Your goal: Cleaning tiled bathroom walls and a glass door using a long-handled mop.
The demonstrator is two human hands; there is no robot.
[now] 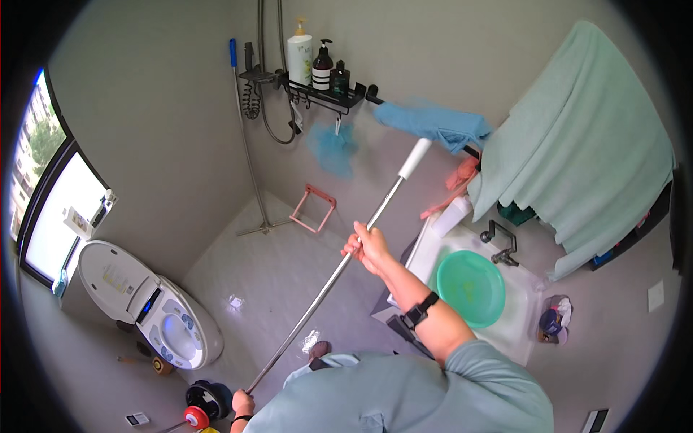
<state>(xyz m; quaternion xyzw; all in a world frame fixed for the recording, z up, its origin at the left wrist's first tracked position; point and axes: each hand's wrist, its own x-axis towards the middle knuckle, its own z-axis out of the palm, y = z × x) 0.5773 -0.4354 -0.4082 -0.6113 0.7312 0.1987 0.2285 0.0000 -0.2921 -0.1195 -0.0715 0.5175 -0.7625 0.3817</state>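
A metal pole with a white grip (414, 158) runs diagonally before me, its white end pointing up towards the wall. My right hand (367, 248) is wrapped around its shaft below the white grip; a black watch sits on that forearm. Lower down, near the bottom edge, my left hand (243, 402) closes around the shaft. The pole's other end is hidden behind my hand and body. To the right of my right forearm, a green plastic basin (471, 289) rests in the white sink (520, 325).
A toilet (208, 330) with raised lid stands left. A blue-handled floor squeegee (246, 140) leans in the corner. A pink wall rack (320, 192) is low on the wall, beneath a black shelf (325, 97) of bottles. A black bin (208, 399) and red object (196, 417) lie lower left.
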